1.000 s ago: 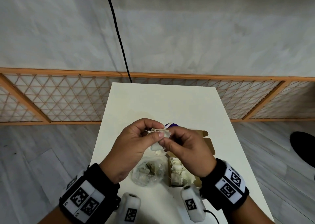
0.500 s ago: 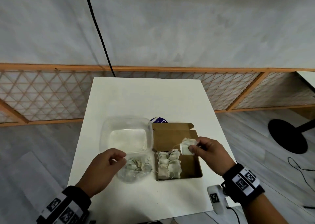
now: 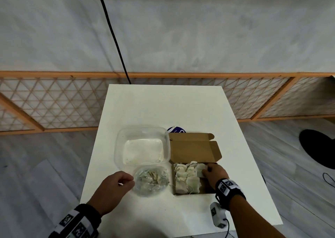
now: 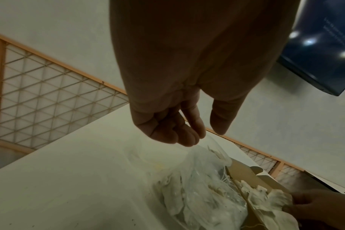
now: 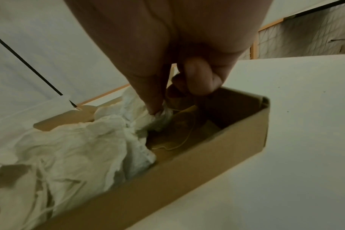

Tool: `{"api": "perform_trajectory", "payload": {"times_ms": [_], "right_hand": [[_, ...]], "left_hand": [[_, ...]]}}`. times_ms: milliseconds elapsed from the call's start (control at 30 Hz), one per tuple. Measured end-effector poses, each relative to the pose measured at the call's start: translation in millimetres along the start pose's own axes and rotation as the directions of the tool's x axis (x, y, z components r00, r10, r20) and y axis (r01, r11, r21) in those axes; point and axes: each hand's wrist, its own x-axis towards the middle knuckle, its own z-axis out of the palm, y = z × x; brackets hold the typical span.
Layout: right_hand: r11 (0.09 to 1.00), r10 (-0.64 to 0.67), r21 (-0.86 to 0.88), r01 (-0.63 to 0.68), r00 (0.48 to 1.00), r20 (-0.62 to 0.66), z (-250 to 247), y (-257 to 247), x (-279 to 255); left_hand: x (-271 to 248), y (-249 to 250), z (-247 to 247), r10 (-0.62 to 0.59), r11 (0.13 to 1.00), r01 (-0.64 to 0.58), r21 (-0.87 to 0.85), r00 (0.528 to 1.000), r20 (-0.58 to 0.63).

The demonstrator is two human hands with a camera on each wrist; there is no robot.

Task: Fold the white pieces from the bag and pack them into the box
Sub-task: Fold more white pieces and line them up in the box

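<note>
An open brown cardboard box (image 3: 205, 187) lies on the white table (image 3: 163, 107), with several folded white pieces (image 3: 184, 178) packed in its left part. My right hand (image 3: 205, 170) reaches into the box's far right part and pinches one more white piece (image 3: 200, 170) between thumb and fingers; the right wrist view shows the same pinch (image 5: 161, 109) on the piece (image 5: 163, 116) beside the packed ones (image 5: 79, 147). Left of the box sits a clear bag (image 3: 151, 180) of unfolded pieces. My left hand (image 3: 131, 180) hovers at its left edge, fingers loosely curled and empty (image 4: 207, 135).
A clear plastic tub (image 3: 119, 147) stands behind the bag, touching the box's raised lid (image 3: 194, 149). A small purple object (image 3: 176, 129) peeks out behind the lid. A lattice fence (image 3: 54, 102) and a black cable (image 3: 112, 33) lie beyond the table's far edge.
Both hands held one piece together above the table a second ago. The right hand has since carried it down into the box, and the left hand dropped beside the bag.
</note>
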Motion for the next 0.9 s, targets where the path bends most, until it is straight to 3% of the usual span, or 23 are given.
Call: {"api": "perform_trajectory", "payload": {"times_ms": [167, 300, 500, 567, 633, 733, 800, 867, 900], "right_hand": [[0.999, 0.042, -0.026, -0.042, 0.999, 0.026, 1, -3, 11], [0.995, 0.081, 0.056, -0.083, 0.996, 0.041, 6, -6, 11], [0.969, 0.123, 0.229, -0.097, 0.987, -0.104, 1, -19, -23], [0.974, 0.041, 0.226, 0.003, 0.981, -0.187, 0, -33, -41], [0.966, -0.140, 0.185, 0.181, 0.967, -0.214, 2, -53, -57], [0.904, -0.409, 0.111, 0.412, 0.911, -0.055, 14, -91, -76], [0.831, -0.556, 0.054, 0.554, 0.827, 0.084, 32, -116, -81], [0.783, -0.602, -0.041, 0.621, 0.773, 0.202, 50, -133, -81], [0.784, -0.584, -0.080, 0.615, 0.776, 0.238, 59, -140, -78]], "left_hand": [[1, -4, 1, -0.010, 1.000, 0.010, 0.028, 1.000, 0.021], [3, -5, 3, 0.018, 0.999, -0.019, 0.050, 0.999, 0.030], [5, -1, 8, 0.039, 0.999, -0.041, 0.028, 0.997, 0.064], [4, -3, 10, 0.048, 0.998, -0.051, 0.043, 0.996, 0.070], [5, -2, 11, 0.039, 0.998, -0.042, 0.048, 0.997, 0.070], [6, 0, 14, 0.007, 0.999, -0.013, 0.040, 0.991, 0.136], [8, -1, 12, -0.033, 0.999, 0.029, 0.029, 0.983, 0.180], [9, -1, 14, -0.046, 0.998, 0.036, 0.055, 0.980, 0.194], [8, 0, 14, -0.048, 0.997, 0.035, 0.071, 0.980, 0.193]]}}
